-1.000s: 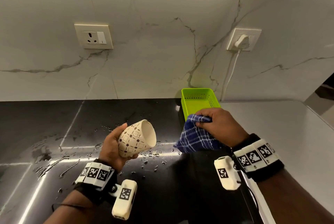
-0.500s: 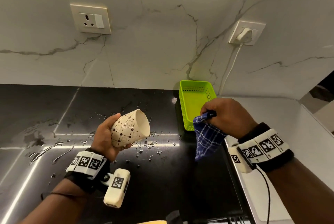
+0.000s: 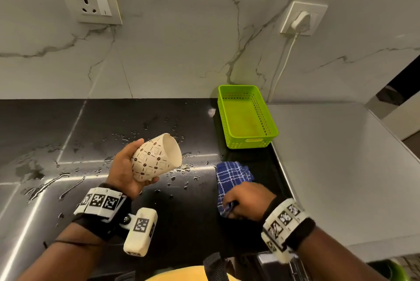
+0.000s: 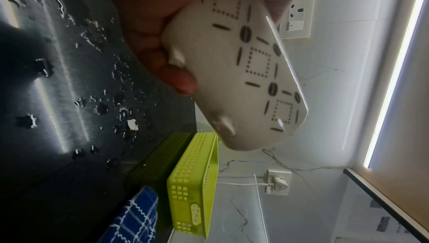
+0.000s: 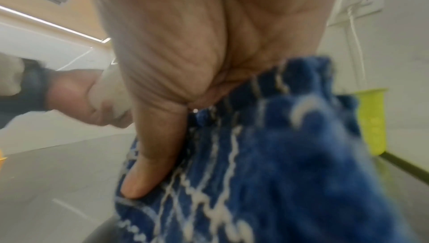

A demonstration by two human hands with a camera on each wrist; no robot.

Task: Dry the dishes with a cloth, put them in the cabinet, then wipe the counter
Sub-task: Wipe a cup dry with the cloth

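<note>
My left hand grips a cream cup with a brown bean-and-square pattern, held tilted above the wet black counter, its mouth facing right. The left wrist view shows the cup from its base side, with fingers curled round it. My right hand pinches a blue checked cloth that lies on the counter near its right edge. Seen from the right wrist, the thumb presses into the blurred cloth.
An empty lime-green perforated basket stands at the back right against the marble wall. Water drops dot the counter between my hands. A grey surface adjoins on the right. A plug and white cable hang on the wall.
My right hand has come down and toward me, laying the cloth on the counter instead of holding it up by the basket. The left hand keeps the cup almost still.
</note>
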